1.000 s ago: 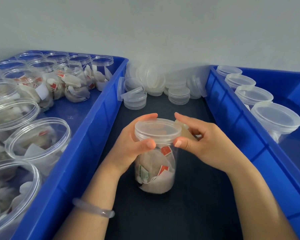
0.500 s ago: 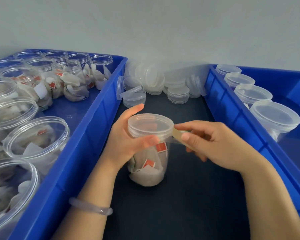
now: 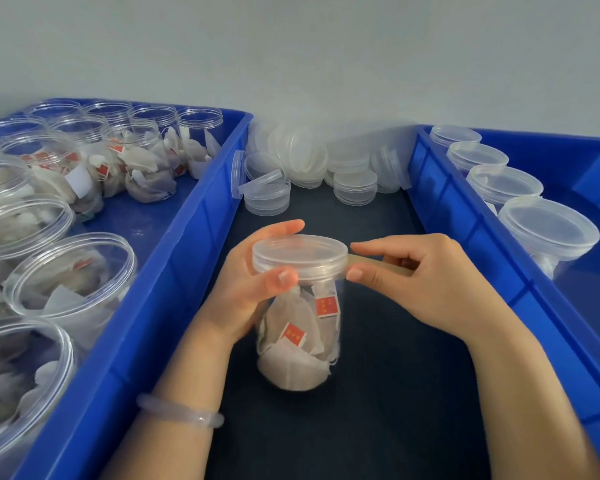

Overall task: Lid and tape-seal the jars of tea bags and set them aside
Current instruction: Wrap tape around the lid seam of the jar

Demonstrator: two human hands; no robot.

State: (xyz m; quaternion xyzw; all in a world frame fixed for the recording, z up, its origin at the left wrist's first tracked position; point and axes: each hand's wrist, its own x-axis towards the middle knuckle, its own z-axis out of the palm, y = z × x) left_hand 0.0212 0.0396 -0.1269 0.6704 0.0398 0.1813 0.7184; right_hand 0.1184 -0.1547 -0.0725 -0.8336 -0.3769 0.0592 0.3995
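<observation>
A clear jar of tea bags (image 3: 300, 334) stands on the dark table between two blue bins, with a translucent lid (image 3: 299, 254) on top. My left hand (image 3: 243, 289) grips the jar just under the lid, thumb in front and fingers behind. My right hand (image 3: 420, 282) pinches a strip of tan tape (image 3: 378, 264) that runs to the lid's right edge, with the thumb and forefinger tips at the rim.
The left blue bin (image 3: 174, 271) holds several open jars of tea bags (image 3: 66, 282). The right blue bin (image 3: 471, 230) holds several lidded jars (image 3: 548, 233). Loose lids (image 3: 305, 161) are piled at the back of the table by the wall.
The jar has shifted a little to the left and turned in my left hand. My right hand has drawn the tape out to the right of the lid.
</observation>
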